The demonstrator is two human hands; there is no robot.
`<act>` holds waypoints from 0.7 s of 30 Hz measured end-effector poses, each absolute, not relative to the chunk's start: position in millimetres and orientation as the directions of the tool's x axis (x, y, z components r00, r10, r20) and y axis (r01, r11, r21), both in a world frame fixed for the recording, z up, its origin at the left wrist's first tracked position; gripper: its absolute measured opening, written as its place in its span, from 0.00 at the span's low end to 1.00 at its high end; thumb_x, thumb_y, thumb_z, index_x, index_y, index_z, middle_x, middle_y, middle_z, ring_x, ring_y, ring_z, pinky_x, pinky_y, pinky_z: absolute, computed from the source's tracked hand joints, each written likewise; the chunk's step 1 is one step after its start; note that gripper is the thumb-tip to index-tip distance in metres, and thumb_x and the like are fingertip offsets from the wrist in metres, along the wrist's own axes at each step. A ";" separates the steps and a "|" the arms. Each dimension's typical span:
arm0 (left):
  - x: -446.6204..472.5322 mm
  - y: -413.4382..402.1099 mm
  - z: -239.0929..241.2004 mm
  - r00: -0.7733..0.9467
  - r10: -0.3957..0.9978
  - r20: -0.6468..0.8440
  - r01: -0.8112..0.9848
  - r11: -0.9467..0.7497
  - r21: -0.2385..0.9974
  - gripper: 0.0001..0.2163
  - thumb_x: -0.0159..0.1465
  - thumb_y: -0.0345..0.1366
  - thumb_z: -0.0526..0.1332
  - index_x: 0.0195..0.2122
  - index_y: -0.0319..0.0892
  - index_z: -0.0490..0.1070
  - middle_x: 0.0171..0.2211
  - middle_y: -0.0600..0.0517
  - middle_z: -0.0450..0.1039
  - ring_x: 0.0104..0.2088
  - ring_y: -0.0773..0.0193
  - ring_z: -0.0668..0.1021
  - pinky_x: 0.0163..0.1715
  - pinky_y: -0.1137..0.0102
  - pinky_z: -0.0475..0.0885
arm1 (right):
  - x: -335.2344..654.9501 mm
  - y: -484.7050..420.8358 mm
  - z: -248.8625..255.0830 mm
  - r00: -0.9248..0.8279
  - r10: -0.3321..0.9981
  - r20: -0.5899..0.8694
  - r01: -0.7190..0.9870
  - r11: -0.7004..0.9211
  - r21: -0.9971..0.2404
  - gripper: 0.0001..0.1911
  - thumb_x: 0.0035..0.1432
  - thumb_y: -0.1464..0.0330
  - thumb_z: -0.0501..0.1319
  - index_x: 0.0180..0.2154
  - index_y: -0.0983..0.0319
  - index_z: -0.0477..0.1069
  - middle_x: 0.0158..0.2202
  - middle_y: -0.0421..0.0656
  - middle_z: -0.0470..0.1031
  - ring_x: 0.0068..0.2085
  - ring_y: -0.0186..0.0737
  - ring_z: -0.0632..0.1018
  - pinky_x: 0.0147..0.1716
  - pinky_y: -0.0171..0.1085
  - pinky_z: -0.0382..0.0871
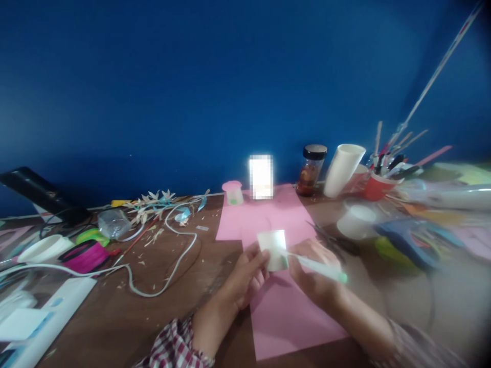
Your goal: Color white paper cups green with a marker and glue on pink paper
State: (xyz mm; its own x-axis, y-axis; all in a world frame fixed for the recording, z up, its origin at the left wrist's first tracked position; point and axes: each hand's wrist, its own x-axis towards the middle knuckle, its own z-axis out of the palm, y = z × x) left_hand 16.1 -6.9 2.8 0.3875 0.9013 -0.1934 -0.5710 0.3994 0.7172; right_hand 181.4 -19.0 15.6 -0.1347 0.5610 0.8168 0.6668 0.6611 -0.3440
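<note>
My left hand [245, 276] is closed on a small white paper piece [273, 249], held up over a pink paper sheet [284, 312] on the brown table. My right hand [312, 273] grips a white glue stick with a green end [320, 268]; its tip touches the lower right of the white piece. Both hands are a little blurred by motion.
A scissors [332, 239] lies right of the hands. At the back stand a pink-capped small pot [233, 193], a black-lidded jar [311, 169], a tilted white cup [343, 168] and a red cup of pens [378, 185]. A white cable [180, 255], pink thread spool [85, 255] and dried flowers [157, 200] lie left.
</note>
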 end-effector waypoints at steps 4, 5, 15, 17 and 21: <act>16.7 -7.3 2.2 0.386 0.901 -0.197 -0.580 0.403 0.708 0.13 0.56 0.36 0.69 0.43 0.41 0.74 0.39 0.48 0.78 0.39 0.62 0.78 0.44 0.69 0.68 | 181.7 -19.2 18.3 -0.175 0.568 0.804 0.657 0.676 -0.335 0.04 0.59 0.71 0.59 0.32 0.61 0.72 0.25 0.41 0.74 0.26 0.37 0.73 0.29 0.36 0.68; 16.8 -7.3 2.1 0.383 0.903 -0.196 -0.582 0.400 0.708 0.13 0.56 0.35 0.69 0.42 0.42 0.74 0.39 0.48 0.78 0.39 0.63 0.78 0.43 0.69 0.68 | 181.6 -19.1 18.7 -0.176 0.566 0.806 0.657 0.677 -0.332 0.04 0.59 0.71 0.59 0.32 0.62 0.73 0.25 0.41 0.74 0.26 0.37 0.73 0.28 0.36 0.68; 15.6 -6.2 0.8 0.379 0.902 -0.205 -0.555 0.399 0.730 0.16 0.56 0.37 0.69 0.45 0.40 0.74 0.41 0.46 0.78 0.41 0.60 0.78 0.44 0.69 0.68 | 181.1 -20.0 18.5 -0.178 0.564 0.806 0.653 0.681 -0.332 0.04 0.60 0.71 0.59 0.32 0.61 0.72 0.25 0.41 0.73 0.26 0.36 0.73 0.29 0.36 0.68; 15.6 -6.6 0.3 0.382 0.902 -0.201 -0.558 0.399 0.727 0.15 0.56 0.36 0.69 0.45 0.40 0.74 0.40 0.47 0.78 0.41 0.61 0.78 0.44 0.69 0.68 | 181.2 -19.7 18.6 -0.172 0.569 0.804 0.656 0.676 -0.337 0.04 0.59 0.72 0.59 0.32 0.61 0.72 0.25 0.41 0.73 0.26 0.36 0.73 0.28 0.36 0.68; 15.7 -7.2 -0.9 0.372 0.905 -0.208 -0.572 0.400 0.717 0.14 0.56 0.35 0.69 0.44 0.40 0.74 0.39 0.48 0.78 0.40 0.63 0.78 0.44 0.70 0.68 | 182.0 -18.3 17.2 -0.156 0.579 0.800 0.651 0.670 -0.358 0.03 0.59 0.72 0.60 0.32 0.61 0.72 0.25 0.41 0.74 0.26 0.37 0.73 0.29 0.36 0.68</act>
